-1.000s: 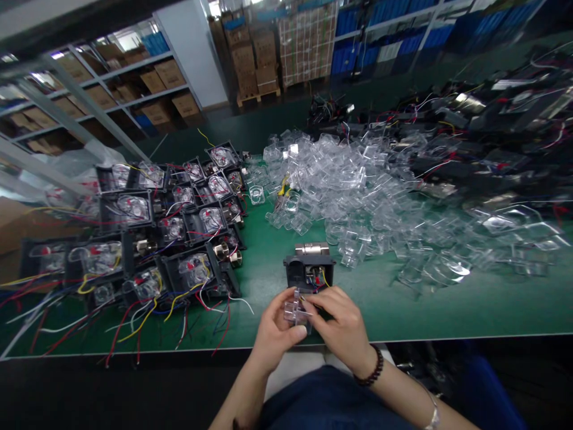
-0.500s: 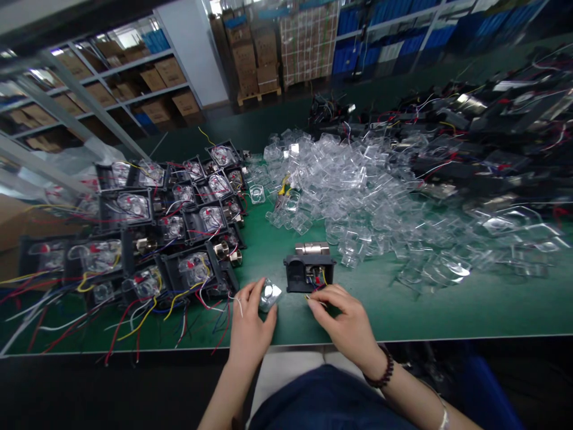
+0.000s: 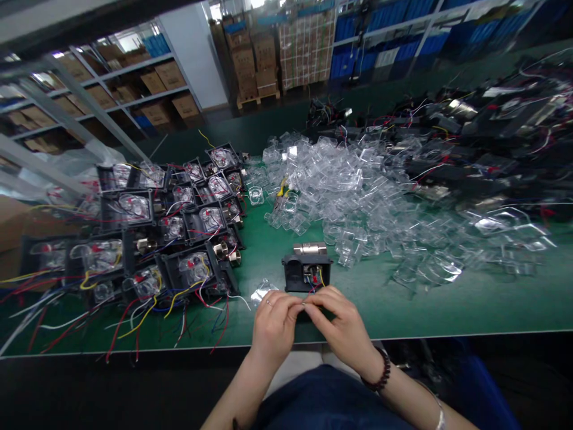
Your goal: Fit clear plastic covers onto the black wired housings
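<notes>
Fingertips of my left hand [image 3: 274,322] and my right hand [image 3: 341,322] meet in a pinch just in front of a black housing [image 3: 294,276]. Wire ends from that housing run down into the pinch; the fingers mostly hide them. Inside the open housing, a small mechanism with yellow, red and blue wires [image 3: 320,276] shows, and a metal valve body [image 3: 310,248] sits at its back side. A clear plastic cover [image 3: 264,291] lies on the green table, just beyond my left hand's knuckles.
Several black housings with clear covers and loose wires [image 3: 197,269] fill the left side. A heap of clear plastic covers [image 3: 331,173] spreads over the middle and right. Yellow-handled pliers [image 3: 282,188] lie at its left edge. Dark wired units [image 3: 474,137] pile up at far right.
My left hand has let go of the clear cover and moved right, joining my right hand at the wires. The right hand stays pinched, slightly left of before.
</notes>
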{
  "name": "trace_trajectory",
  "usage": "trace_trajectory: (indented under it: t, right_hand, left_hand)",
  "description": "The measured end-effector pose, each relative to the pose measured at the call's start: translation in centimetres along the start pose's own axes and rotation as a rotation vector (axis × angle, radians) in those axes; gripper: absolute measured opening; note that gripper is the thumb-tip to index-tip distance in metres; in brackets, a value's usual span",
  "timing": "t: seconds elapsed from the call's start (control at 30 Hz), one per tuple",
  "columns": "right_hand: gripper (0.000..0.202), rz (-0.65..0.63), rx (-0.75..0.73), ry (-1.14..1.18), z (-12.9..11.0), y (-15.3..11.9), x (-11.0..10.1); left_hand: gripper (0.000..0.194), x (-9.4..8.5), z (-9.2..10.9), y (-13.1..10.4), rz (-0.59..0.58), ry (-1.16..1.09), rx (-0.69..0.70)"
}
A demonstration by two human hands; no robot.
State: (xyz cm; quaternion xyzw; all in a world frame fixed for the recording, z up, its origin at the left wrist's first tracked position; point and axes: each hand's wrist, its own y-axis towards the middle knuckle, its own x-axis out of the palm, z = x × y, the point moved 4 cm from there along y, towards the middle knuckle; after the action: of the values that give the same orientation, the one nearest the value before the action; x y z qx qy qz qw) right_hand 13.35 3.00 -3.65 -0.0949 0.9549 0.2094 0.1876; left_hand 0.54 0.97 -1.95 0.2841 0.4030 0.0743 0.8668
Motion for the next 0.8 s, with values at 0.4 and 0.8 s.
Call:
trace_trajectory:
  t: [0.4,0.8]
  right_hand:
    - [0.012,0.142,-0.105,-0.102,-0.53,-0.06,0.00]
    - [0.014,0.138,-0.289,-0.212,-0.47,-0.23,0.09]
  left_hand:
    - [0.019,0.45,-0.40,-0.40,0.070,-0.142,-0.185]
    - [0.016,0.65,-0.80,-0.05,-0.005,-0.154,-0.246]
